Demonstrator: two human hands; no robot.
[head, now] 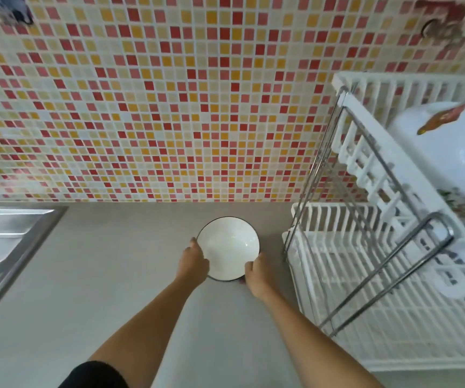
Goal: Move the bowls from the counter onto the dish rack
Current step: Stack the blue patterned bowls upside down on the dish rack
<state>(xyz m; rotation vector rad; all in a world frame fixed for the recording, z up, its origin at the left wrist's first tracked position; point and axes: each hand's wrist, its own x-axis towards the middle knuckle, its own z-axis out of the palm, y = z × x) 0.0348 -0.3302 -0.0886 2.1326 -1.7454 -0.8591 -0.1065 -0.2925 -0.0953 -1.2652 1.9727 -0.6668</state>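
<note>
A white bowl [229, 245] with a dark rim sits on the grey counter [113, 275], near the tiled wall. My left hand [194, 261] grips its left rim and my right hand [257, 273] grips its near right rim. A white two-tier dish rack [379, 247] with chrome bars stands just right of the bowl. Its upper tier holds large white dishes [455, 147]. The lower tier [365, 303] shows bare white slats.
A steel sink drainboard [4, 242] is set into the counter at the left. The mosaic tile wall [169, 107] rises behind the counter. The rack's chrome frame bars [388, 278] slant over the lower tier.
</note>
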